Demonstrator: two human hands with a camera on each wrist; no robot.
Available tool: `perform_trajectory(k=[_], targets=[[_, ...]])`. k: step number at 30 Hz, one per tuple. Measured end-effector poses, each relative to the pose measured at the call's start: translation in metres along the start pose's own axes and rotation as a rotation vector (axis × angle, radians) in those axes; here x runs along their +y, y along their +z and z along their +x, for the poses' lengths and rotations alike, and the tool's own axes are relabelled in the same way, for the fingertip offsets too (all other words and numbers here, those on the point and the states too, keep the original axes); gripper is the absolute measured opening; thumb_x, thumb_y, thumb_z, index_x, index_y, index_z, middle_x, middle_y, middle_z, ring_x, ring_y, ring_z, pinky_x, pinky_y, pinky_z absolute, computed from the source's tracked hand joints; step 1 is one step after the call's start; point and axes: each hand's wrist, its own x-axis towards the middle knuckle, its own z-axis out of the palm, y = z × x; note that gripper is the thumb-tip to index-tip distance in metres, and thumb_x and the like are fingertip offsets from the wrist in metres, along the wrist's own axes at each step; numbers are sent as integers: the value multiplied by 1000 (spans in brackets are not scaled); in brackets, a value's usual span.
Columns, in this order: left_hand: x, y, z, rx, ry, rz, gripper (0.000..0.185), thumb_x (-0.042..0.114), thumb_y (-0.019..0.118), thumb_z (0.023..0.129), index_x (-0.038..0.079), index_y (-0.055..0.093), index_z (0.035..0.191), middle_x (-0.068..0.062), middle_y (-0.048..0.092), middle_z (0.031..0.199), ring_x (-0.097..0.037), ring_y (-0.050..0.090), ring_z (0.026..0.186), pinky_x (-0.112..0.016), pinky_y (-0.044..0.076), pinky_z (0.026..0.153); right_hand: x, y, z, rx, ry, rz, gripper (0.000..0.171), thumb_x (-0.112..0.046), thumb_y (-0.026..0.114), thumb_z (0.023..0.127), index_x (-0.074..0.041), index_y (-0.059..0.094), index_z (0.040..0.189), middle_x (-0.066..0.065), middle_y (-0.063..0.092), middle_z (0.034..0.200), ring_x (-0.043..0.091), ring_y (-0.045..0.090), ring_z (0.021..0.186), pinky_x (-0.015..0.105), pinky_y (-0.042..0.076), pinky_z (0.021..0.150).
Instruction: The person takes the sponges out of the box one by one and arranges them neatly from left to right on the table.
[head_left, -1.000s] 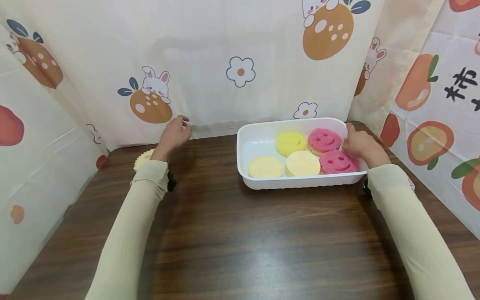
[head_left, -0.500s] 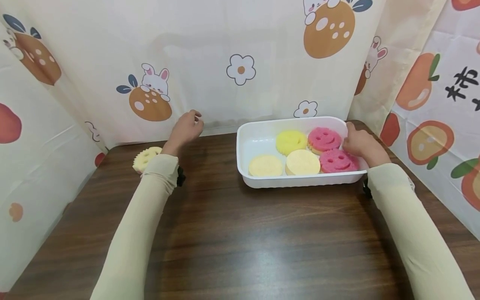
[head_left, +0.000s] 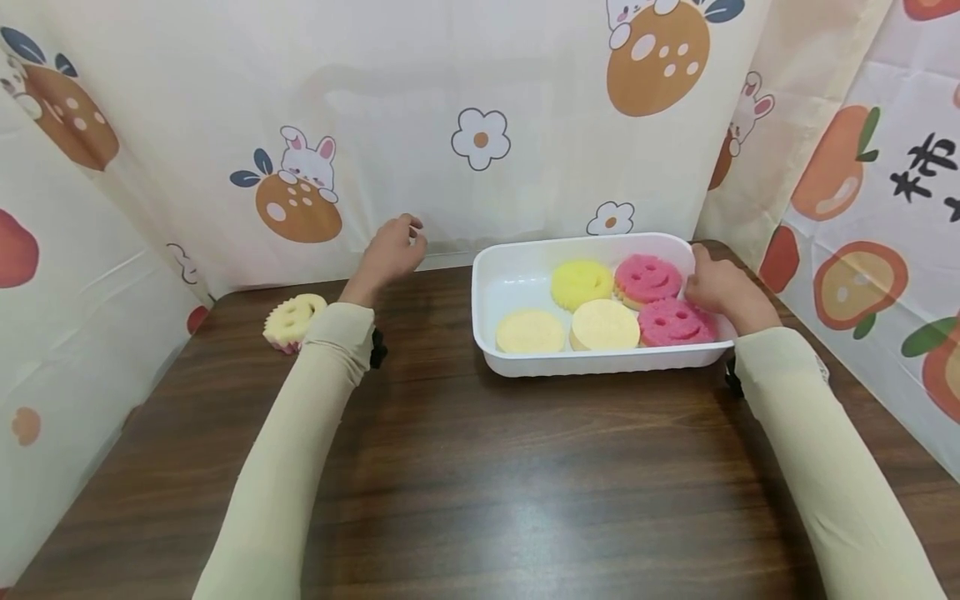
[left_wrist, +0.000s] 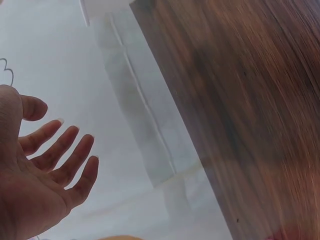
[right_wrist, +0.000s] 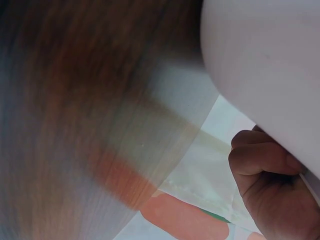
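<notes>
Our right grip [head_left: 718,286] clasps the tray [head_left: 502,275] rim, pink sponges [head_left: 675,323] just inside it; our left grip [head_left: 392,250] hovers loose-fingered, holding nothing.

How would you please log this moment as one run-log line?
left hand: open, above table | right hand: grips white tray rim | five sponges inside | pale smiley sponge: on table

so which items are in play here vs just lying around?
In play:
right hand gripping the white tray
five sponges in the tray, e.g. pink smiley sponge
left hand, empty
cream smiley sponge on the table

Lying about:
printed curtains
</notes>
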Motion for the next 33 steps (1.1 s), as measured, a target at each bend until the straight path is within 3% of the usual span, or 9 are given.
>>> perform_trajectory(k=[7,15,25,33], targets=[[16,4,2,3,20,-15,44,22,38,101,-1,47,138,-22,54,138,-36,53,127,-51,45,104,-1,0,-1,14,-7,-19,73,-20,40,96,8,3,152,45,37,129,56,48,114,73,38,99],[34,10,6,-16,-11,-19,44,24,40,102,2,47,139,-19,53,141,-34,52,130,-49,46,105,0,-1,-1,1,-4,-9,76,-19,41,96,7,-1,153,44,37,129,54,48,112,73,37,99],[56,18,11,-31,4,-5,43,25,40,102,3,48,139,-17,54,141,-33,52,129,-48,46,105,1,-1,1,-3,-6,-15,78,-21,42,96,7,-2,154,44,35,132,56,47,115,74,37,100],[64,25,15,-47,16,2,43,26,40,102,4,48,139,-16,53,141,-32,52,129,-48,46,105,2,-1,1,-7,-4,-14,78,-21,42,97,7,-3,154,44,35,132,56,46,117,73,36,101]])
